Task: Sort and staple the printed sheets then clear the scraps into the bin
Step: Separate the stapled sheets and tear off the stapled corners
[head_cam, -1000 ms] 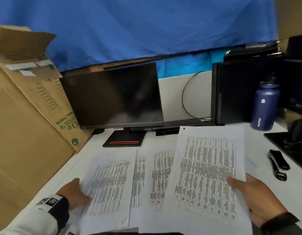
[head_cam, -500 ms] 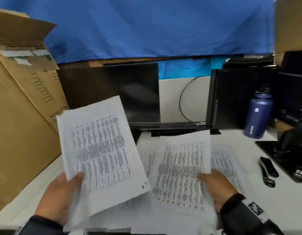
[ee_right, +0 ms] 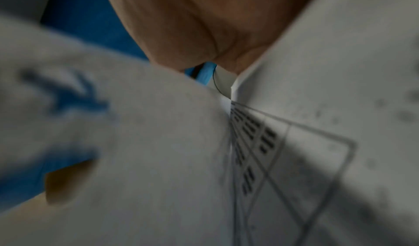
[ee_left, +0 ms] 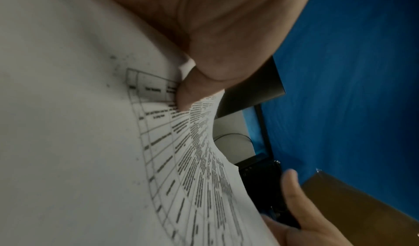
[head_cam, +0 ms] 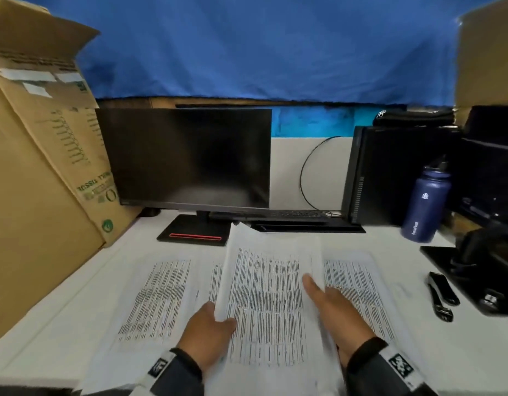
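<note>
While both hands are meeting over the middle of the white desk [head_cam: 475, 352], the scene is reading left to right as follows.

Cardboard box [head_cam: 33, 195]: leaning at the far left, beside the dark monitor [head_cam: 187, 158].

Left sheet [head_cam: 155, 298]: lying flat on the desk.

Left hand [head_cam: 207, 332]: pinching the held sheets [head_cam: 264, 304] at their left edge, thumb on top.

Held sheets: arching up between the hands, above the desk's centre.

Right hand [head_cam: 335, 315]: gripping the right edge, thumb lying over the print.

Right sheet [head_cam: 358, 284]: lying flat, partly covered.

Stapler [head_cam: 442, 295]: sitting untouched, well apart, near the blue bottle [head_cam: 425, 207].
</note>
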`<action>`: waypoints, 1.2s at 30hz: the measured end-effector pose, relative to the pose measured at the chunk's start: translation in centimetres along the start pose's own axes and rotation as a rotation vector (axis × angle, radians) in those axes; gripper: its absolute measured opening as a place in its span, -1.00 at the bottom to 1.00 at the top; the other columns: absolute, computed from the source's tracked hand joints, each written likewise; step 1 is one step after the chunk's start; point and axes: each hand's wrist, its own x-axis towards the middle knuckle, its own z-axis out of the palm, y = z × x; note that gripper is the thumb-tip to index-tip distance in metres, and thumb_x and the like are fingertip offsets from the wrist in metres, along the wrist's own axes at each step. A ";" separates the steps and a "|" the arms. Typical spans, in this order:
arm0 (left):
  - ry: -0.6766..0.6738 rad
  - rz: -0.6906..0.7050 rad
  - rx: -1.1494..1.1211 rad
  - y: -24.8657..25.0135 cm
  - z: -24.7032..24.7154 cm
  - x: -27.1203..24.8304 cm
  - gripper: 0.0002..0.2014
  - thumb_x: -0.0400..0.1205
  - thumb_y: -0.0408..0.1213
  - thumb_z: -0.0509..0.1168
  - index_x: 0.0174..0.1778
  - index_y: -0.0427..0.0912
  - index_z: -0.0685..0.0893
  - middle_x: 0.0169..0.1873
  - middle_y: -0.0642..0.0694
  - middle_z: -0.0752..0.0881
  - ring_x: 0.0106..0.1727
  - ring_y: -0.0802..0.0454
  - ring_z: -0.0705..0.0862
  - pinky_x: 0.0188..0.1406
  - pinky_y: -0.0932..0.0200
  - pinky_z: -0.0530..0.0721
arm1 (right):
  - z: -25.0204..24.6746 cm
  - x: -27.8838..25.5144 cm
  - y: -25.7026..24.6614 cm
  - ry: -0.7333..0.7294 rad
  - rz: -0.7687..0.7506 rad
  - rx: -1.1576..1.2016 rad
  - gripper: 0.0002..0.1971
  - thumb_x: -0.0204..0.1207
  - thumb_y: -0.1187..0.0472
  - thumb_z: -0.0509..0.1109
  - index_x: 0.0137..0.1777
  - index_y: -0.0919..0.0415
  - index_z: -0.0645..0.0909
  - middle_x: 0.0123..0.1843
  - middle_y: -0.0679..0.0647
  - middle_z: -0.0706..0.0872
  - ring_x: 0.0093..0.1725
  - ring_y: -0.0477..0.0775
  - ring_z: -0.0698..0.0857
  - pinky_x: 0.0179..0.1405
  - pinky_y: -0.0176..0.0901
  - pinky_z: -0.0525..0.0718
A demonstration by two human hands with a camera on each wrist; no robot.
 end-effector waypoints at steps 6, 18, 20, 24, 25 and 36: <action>0.033 0.080 -0.332 0.4 0.3 -1.2 -0.54 0.57 -0.41 0.43 0.29 0.07 0.46 -0.01 -0.06 0.82 -0.06 -0.05 0.84 0.08 -0.06 0.80 | 0.2 -1.0 1.1 0.121 -0.219 -0.110 -0.75 0.61 0.33 0.39 0.19 -0.01 0.61 0.03 -0.09 0.77 0.01 -0.08 0.73 -0.21 -0.26 0.62; 0.040 0.490 -0.508 4.6 -2.8 -4.6 -0.73 0.70 -0.39 0.30 0.21 0.08 0.64 0.08 0.12 0.84 0.07 0.17 0.82 -0.04 0.18 0.77 | -2.2 -5.2 -3.8 0.159 -0.652 0.102 -0.61 0.57 0.37 0.41 0.23 -0.16 0.59 0.12 -0.24 0.82 0.09 -0.25 0.78 0.09 -0.16 0.67; 0.073 0.527 -0.455 4.1 -2.4 -4.9 -0.69 0.67 -0.31 0.36 0.22 0.18 0.57 0.08 0.24 0.81 0.06 0.26 0.80 -0.17 0.36 0.74 | -1.8 -5.4 -3.3 0.190 -0.666 0.066 -0.55 0.55 0.38 0.43 0.22 -0.22 0.54 0.09 -0.35 0.78 0.03 -0.35 0.76 -0.01 -0.28 0.63; 0.127 0.565 -0.440 2.7 -1.5 -5.4 -0.60 0.69 -0.26 0.33 0.29 0.35 0.45 0.14 0.42 0.73 0.15 0.44 0.70 -0.13 0.56 0.63 | -1.3 -4.6 -1.6 0.176 -0.649 0.070 -0.51 0.53 0.41 0.44 0.23 -0.20 0.49 0.05 -0.17 0.82 0.00 -0.20 0.80 -0.02 -0.22 0.66; 0.120 0.564 -0.427 2.5 -1.3 -5.3 -0.62 0.73 -0.25 0.27 0.32 0.35 0.44 0.14 0.44 0.72 0.16 0.49 0.67 -0.10 0.61 0.60 | -1.1 -4.3 -1.2 0.172 -0.629 0.059 -0.57 0.52 0.38 0.46 0.19 -0.17 0.54 0.02 -0.08 0.83 -0.02 -0.11 0.81 -0.06 -0.21 0.67; 0.106 0.362 0.503 1.4 -5.7 0.9 -0.72 0.60 0.19 0.28 0.11 0.14 0.65 0.06 0.12 0.66 0.15 0.11 0.63 0.17 0.10 0.63 | -4.9 -5.0 -1.4 0.439 -0.464 0.265 -0.71 0.52 0.31 0.53 0.13 -0.06 0.68 -0.07 -0.30 0.72 -0.04 -0.24 0.66 0.13 -0.09 0.55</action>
